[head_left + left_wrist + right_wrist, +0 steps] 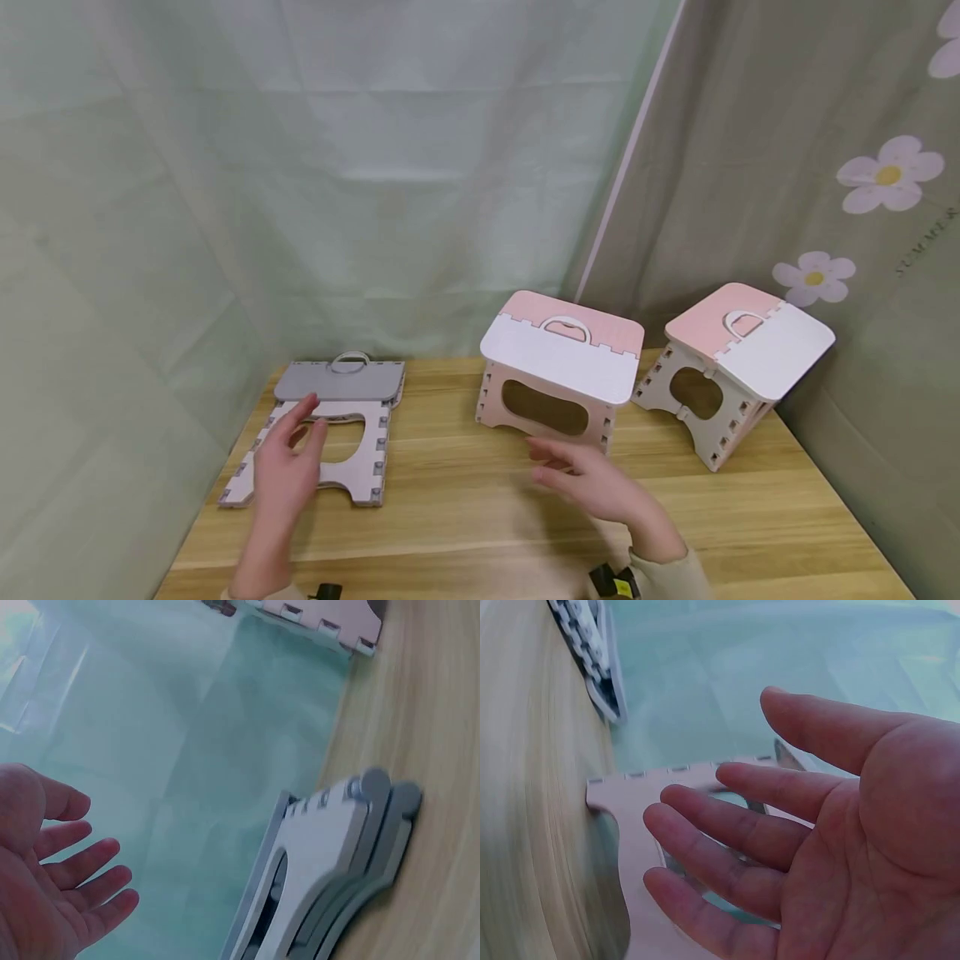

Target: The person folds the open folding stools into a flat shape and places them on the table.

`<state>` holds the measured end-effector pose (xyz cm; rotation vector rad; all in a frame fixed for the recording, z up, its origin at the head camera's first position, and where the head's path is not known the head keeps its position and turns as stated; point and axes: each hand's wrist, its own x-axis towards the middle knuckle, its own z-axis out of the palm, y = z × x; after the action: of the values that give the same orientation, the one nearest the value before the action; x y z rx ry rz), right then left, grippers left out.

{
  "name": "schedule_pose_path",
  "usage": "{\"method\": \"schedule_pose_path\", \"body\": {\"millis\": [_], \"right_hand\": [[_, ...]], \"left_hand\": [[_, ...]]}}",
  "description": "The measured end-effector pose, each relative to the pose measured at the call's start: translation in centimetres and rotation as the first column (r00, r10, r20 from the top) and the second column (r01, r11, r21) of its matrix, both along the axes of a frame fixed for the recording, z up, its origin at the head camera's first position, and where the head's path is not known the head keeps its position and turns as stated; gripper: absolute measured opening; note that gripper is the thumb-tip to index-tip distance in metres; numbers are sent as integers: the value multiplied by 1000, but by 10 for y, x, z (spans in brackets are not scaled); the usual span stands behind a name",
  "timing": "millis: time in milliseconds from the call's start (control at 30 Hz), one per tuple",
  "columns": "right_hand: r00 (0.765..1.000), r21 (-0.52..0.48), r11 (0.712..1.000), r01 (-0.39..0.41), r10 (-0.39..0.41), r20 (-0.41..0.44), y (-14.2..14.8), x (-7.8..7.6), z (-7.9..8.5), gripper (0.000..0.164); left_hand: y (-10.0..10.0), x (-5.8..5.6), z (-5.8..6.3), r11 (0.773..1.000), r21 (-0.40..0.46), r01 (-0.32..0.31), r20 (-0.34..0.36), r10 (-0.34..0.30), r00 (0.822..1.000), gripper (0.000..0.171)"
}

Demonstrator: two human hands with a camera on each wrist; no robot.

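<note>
A grey and white folding step stool (352,446) lies folded flat at the table's left, its carry handle toward the curtain. Over it hovers my left hand (287,467), holding nothing, fingers loosely spread; the left wrist view shows this hand (60,877) apart from the folded stool (322,832). A pink and white folding stool (558,358) stands unfolded at the back middle. In front of it is my right hand (592,483), with nothing in its grasp; in the right wrist view its relaxed fingers (727,825) overlap the stool's pink leg panel (641,847).
Another unfolded pink and white stool (742,358) stands at the right, turned at an angle. Pale green curtain (420,183) backs the wooden table (465,533), and a flowered curtain (750,167) hangs along the right side.
</note>
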<state>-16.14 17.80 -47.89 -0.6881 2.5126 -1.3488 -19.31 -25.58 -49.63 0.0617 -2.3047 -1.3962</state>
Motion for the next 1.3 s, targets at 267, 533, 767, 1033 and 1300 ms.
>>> {"method": "schedule_pose_path", "body": {"millis": [267,533,767,1033,1300], "right_hand": [[998,86,996,9,-14,56,31,4,7,45],[995,149,985,85,-90,30,62,8,16,30],[973,222,953,207,-225,58,83,9,22,22],[903,244,875,418,-430,-2,83,2,12,56],[919,76,918,390,-393,39,76,-17,-12,80]], "left_hand": [[23,-4,3,998,62,33,-12,-32,999,46],[51,-11,5,988,114,100,-36,-96,995,43],[74,-20,5,968,187,168,-22,-166,986,41],[107,-30,-2,922,280,268,-18,-274,962,37],[138,-33,-8,910,286,301,35,-324,945,34]]}}
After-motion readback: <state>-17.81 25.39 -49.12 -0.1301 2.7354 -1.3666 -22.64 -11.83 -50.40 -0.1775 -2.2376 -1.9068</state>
